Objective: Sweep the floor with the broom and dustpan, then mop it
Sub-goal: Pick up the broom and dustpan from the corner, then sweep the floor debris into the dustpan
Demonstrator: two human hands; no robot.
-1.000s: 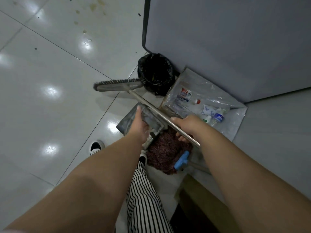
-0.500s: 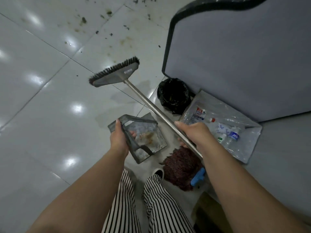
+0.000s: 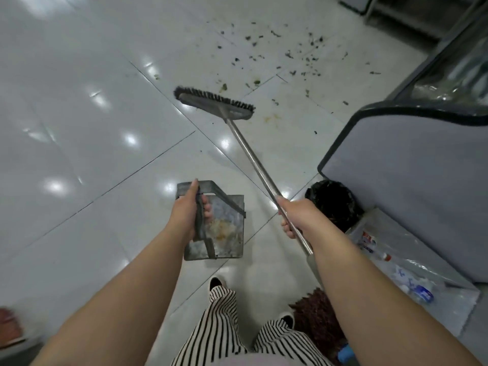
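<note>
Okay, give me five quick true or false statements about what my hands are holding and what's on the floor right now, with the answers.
1. The right hand grips the broom by its metal handle. True.
2. The left hand hangs free, holding nothing. False: it grips the handle of the metal dustpan.
3. Dark debris lies scattered on the tiles beyond the broom head. True.
4. The dustpan rests flat on the floor beside the debris. False: it is held up in the hand, well short of the debris.
5. The black-lined bin stands to the left of the dustpan. False: it stands to the right, against the grey cabinet.
</note>
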